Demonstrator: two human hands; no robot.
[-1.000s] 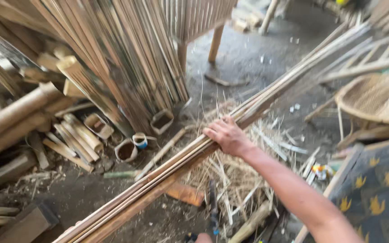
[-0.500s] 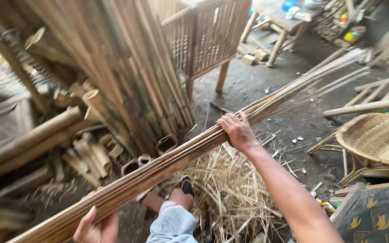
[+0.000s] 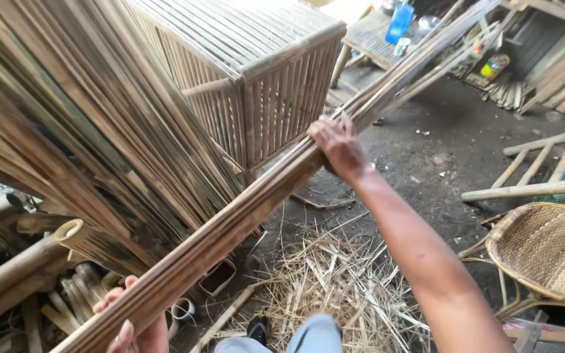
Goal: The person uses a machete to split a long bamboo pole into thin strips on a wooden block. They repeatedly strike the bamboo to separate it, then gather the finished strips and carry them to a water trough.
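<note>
A long bundle of bamboo strips [image 3: 243,216] runs diagonally from the lower left to the upper right. My right hand [image 3: 338,145] grips the bundle from above near its middle. My left hand [image 3: 135,330] holds the bundle's near end from below at the bottom edge, fingers curled around it. My knee and foot [image 3: 295,333] show below, above a heap of bamboo shavings [image 3: 335,287] on the ground.
A slatted bamboo cage [image 3: 256,72] stands behind the bundle. Leaning bamboo slats [image 3: 80,131] fill the left. Cut bamboo tubes [image 3: 67,294] lie at the lower left. A woven rattan chair [image 3: 547,255] sits right, with bamboo poles [image 3: 531,189] on the dark floor.
The bundle has been lifted higher, and both hands have risen with it. The view has tilted up, so the cage and far bench now show.
</note>
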